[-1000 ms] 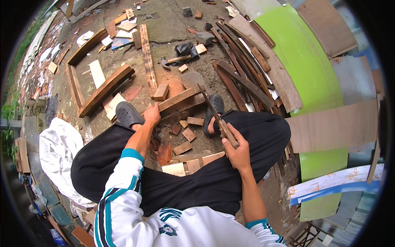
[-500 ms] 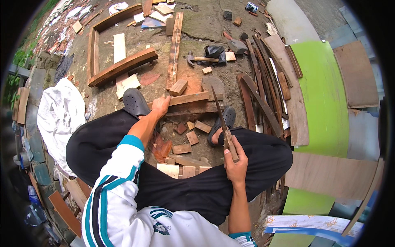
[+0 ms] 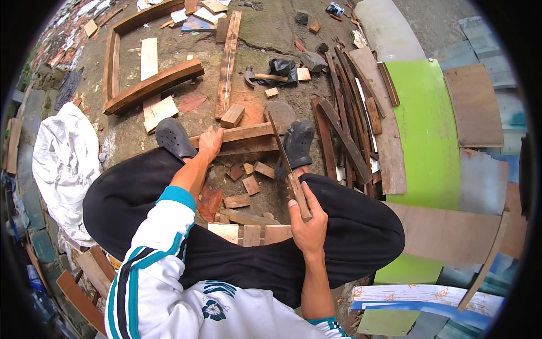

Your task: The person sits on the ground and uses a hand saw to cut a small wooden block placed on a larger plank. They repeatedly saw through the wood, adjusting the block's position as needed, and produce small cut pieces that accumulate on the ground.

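In my right hand (image 3: 310, 226) is a hand saw (image 3: 280, 146), the fingers wrapped round its wooden handle. Its narrow dark blade points away from me, with the tip by the right end of a wooden bar (image 3: 248, 132). Whether blade and wood touch, I cannot tell. My left hand (image 3: 210, 142) is closed over the left part of this bar, which lies across another timber (image 3: 248, 147) between my feet. A short wood block (image 3: 232, 116) sits just beyond my left hand. My right clog (image 3: 299, 140) is beside the bar's right end.
Wood offcuts (image 3: 237, 200) litter the ground between my legs. Farther off lie a claw hammer (image 3: 265, 77), a long plank (image 3: 228, 65) and a wooden frame (image 3: 152, 87). Dark strips (image 3: 350, 124) and a green board (image 3: 423, 130) are at right, a white cloth sack (image 3: 65, 169) at left.
My right foot has moved forward to the bar's right end. The saw has shifted slightly left, closer to the bar. My left hand keeps its hold, and the whole view has shifted a little.
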`<state>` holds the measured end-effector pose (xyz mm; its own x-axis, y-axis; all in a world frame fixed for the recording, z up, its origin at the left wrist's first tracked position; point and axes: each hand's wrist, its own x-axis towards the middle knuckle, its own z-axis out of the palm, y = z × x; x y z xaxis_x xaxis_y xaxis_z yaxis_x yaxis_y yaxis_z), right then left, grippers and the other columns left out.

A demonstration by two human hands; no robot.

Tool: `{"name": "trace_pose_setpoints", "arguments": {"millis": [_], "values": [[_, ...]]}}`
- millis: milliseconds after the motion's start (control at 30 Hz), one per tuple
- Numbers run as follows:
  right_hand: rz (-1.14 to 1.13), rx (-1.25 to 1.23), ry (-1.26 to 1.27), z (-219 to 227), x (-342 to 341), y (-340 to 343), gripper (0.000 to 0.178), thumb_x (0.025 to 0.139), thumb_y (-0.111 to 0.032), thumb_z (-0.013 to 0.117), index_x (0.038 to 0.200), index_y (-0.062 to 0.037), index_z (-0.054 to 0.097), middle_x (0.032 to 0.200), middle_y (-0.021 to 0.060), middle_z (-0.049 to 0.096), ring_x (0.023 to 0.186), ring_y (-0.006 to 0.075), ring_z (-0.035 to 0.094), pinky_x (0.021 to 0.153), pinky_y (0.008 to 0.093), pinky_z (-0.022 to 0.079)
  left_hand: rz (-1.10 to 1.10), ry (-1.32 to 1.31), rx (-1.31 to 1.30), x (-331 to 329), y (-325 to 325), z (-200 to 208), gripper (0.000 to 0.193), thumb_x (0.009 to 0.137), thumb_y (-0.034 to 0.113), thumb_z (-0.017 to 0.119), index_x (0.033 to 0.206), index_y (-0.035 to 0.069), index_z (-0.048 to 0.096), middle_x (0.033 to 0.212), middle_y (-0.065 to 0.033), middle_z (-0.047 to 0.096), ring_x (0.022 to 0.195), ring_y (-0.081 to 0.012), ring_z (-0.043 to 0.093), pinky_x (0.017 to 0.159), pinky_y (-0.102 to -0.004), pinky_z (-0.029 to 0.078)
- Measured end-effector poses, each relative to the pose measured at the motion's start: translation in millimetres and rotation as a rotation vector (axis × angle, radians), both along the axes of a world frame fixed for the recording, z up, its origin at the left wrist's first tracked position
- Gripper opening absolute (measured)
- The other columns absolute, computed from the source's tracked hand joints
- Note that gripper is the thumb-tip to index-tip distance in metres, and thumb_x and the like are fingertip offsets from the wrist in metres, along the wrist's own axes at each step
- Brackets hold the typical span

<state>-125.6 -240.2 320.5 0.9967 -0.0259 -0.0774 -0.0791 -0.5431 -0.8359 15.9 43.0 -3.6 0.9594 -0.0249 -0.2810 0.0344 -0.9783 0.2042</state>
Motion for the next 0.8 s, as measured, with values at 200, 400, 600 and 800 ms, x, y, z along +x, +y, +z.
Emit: {"name": "trace_pose_setpoints", "arguments": {"millis": [200,400,600,800], "values": [[0.033,-0.071,0.023,-7,8,12,0.046,0.094,-0.013,0.066,0.133,0.0093,0.059,0.11,0.0264,0.072,0.099,0.0265,0.072,0.088,0.0341,0.054,0.013,0.024,-0.034,2,6,3,0.029,0.09,0.006,0.055,0.119,0.009,0.056,0.108,-0.0248,0.068,0.097,-0.0412,0.07,0.083,-0.0495,0.054],[0.06,-0.077,0.042,-3,28,20,0.047,0.094,-0.015,0.063,0.134,0.0098,0.057,0.113,0.032,0.069,0.106,0.0386,0.07,0.092,0.039,0.053,0.051,-0.035,-0.008,1,6,-6,0.025,0.092,0.006,0.054,0.117,0.008,0.057,0.106,-0.0234,0.069,0.095,-0.0409,0.07,0.08,-0.0492,0.055],[0.061,-0.121,0.089,-2,39,22,0.047,0.094,-0.015,0.062,0.135,0.0081,0.057,0.112,0.0326,0.068,0.108,0.0426,0.068,0.093,0.042,0.053,0.027,-0.066,0.077,-3,1,-14,0.034,0.093,0.008,0.055,0.126,0.008,0.057,0.106,-0.0219,0.071,0.097,-0.0387,0.071,0.082,-0.0481,0.056],[0.086,-0.127,0.135,6,46,27,0.046,0.094,-0.015,0.061,0.134,0.0086,0.057,0.114,0.033,0.068,0.109,0.0446,0.067,0.094,0.0429,0.053,0.061,-0.046,0.092,-6,-1,-17,0.04,0.088,0.01,0.063,0.128,0.008,0.058,0.108,-0.0193,0.07,0.098,-0.037,0.071,0.082,-0.0488,0.056]]}}
